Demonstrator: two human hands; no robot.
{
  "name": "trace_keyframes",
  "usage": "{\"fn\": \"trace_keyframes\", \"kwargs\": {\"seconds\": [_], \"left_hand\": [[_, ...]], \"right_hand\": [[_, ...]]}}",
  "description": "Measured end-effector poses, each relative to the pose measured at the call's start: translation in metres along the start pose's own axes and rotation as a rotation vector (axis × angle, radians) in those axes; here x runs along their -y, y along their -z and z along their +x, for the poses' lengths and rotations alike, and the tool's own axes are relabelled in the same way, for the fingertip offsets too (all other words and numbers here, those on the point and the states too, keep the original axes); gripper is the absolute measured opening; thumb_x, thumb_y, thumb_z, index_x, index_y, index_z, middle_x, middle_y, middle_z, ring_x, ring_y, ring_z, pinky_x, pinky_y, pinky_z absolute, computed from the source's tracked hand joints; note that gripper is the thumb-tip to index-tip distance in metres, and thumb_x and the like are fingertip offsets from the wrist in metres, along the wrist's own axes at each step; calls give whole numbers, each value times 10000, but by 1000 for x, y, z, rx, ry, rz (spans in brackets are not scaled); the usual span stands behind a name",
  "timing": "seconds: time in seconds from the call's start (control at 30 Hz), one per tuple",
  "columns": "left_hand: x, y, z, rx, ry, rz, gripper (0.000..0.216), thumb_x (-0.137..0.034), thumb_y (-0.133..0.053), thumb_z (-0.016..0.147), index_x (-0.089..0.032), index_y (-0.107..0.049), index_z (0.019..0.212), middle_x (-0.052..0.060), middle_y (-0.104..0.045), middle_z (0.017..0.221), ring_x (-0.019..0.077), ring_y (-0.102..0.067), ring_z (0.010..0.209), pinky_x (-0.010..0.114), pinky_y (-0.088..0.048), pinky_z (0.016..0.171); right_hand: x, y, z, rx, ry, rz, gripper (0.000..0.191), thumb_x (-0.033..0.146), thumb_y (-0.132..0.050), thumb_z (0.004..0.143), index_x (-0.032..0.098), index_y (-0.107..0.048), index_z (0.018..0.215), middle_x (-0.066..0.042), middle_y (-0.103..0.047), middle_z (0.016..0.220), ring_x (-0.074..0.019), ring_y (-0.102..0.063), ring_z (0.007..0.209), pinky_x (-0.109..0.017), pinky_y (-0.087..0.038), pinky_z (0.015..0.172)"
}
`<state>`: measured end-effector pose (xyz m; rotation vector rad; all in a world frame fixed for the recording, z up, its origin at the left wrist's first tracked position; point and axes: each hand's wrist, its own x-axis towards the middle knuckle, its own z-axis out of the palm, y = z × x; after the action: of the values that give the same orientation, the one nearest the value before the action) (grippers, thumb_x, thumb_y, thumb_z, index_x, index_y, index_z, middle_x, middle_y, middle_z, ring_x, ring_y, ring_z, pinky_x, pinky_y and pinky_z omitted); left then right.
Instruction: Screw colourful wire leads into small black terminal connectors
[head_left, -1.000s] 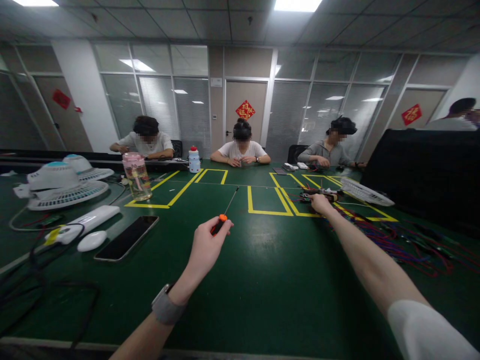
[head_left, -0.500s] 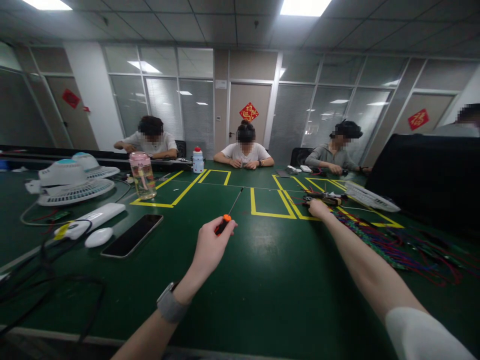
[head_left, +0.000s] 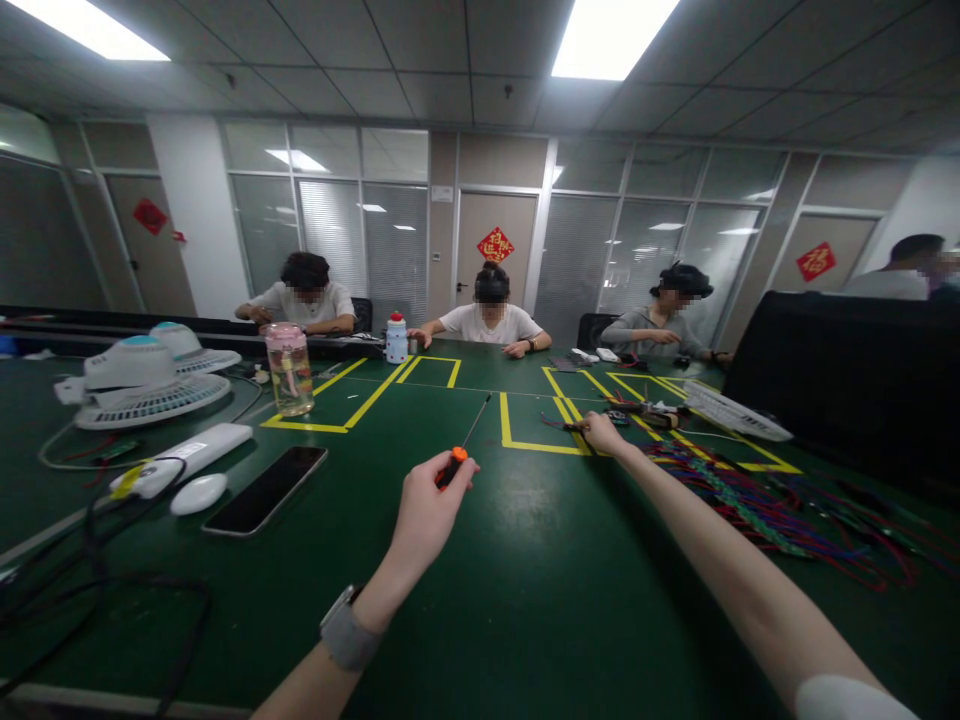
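My left hand [head_left: 426,512] grips a screwdriver [head_left: 459,452] with a black and orange handle, its thin shaft pointing away and up over the green table [head_left: 525,590]. My right hand [head_left: 601,432] is stretched far forward and pinches a small dark part with a thin wire [head_left: 559,425] over a yellow taped box. Just beyond the right hand lies a small pile of dark parts [head_left: 646,411]. A grey band sits on my left wrist.
A phone [head_left: 262,489], white mouse [head_left: 198,493], white power strip [head_left: 184,456], two fans [head_left: 146,382] and a pink bottle [head_left: 289,368] are at left. Coloured wire bundles [head_left: 750,505] and a black screen [head_left: 847,380] are at right. Three people sit across the table.
My right hand has drawn back left from the pile of parts, now holding a small wired piece. The camera has tilted up a little. My left hand keeps the screwdriver.
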<state>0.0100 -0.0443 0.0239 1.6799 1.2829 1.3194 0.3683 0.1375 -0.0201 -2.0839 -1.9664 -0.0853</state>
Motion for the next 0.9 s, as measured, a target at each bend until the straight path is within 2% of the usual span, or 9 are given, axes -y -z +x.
{"fn": "trace_keyframes", "kwargs": {"seconds": [0.27,0.33,0.43,0.53,0.6,0.73,0.83,0.9], "left_hand": [[-4,-2,-2,25,-39,-8,393,-505,-557,795,-141,-700,819,42,-661,717,179,-577,659,274,-420,616],[-4,-4,-2,31,-41,-16,404,-519,-550,795,-139,-685,827,38,-645,712,164,-551,631,259,-400,576],[1,-6,2,33,-16,-97,423,-523,-502,809,-135,-656,878,21,-596,701,135,-503,577,237,-359,510],[12,-9,9,45,46,-208,409,-451,-401,840,-125,-640,903,1,-522,690,117,-478,543,232,-364,489],[16,-9,15,-15,-19,-177,379,-430,-443,820,-119,-645,898,5,-516,728,112,-492,552,241,-394,512],[6,-5,21,-42,-85,-167,439,-396,-590,752,-140,-635,1105,38,-613,849,139,-580,652,262,-461,581],[-16,-2,22,-93,-168,-155,402,-318,-717,671,-153,-648,1031,44,-677,869,168,-643,815,290,-497,787],[-30,-3,22,-88,-178,-228,405,-300,-749,648,-151,-629,1004,38,-683,859,161,-652,787,293,-515,786]], "right_hand": [[70,-14,-38,-47,194,210,270,201,-627,801,148,-756,1031,-114,-701,1027,-231,-601,1000,-307,-437,896],[86,-18,-54,-64,230,262,265,245,-636,807,143,-756,1021,-115,-693,1011,-229,-605,971,-315,-453,865],[110,-21,-85,-57,305,337,220,210,-620,824,169,-761,987,-73,-690,932,-179,-621,841,-284,-474,793],[130,-21,-124,-26,431,471,193,187,-636,816,183,-764,960,-55,-677,885,-156,-610,761,-268,-486,725],[138,-17,-151,-6,525,584,202,186,-617,828,192,-761,969,-62,-665,894,-161,-610,768,-274,-491,708],[140,-8,-191,38,607,660,226,203,-567,860,223,-768,962,-66,-661,909,-179,-621,828,-291,-495,741],[136,-2,-196,87,551,716,207,191,-611,822,229,-773,946,-58,-675,894,-177,-625,814,-297,-496,745],[134,0,-191,135,506,762,191,180,-651,780,224,-779,915,-50,-683,868,-168,-622,781,-291,-498,736]]}}
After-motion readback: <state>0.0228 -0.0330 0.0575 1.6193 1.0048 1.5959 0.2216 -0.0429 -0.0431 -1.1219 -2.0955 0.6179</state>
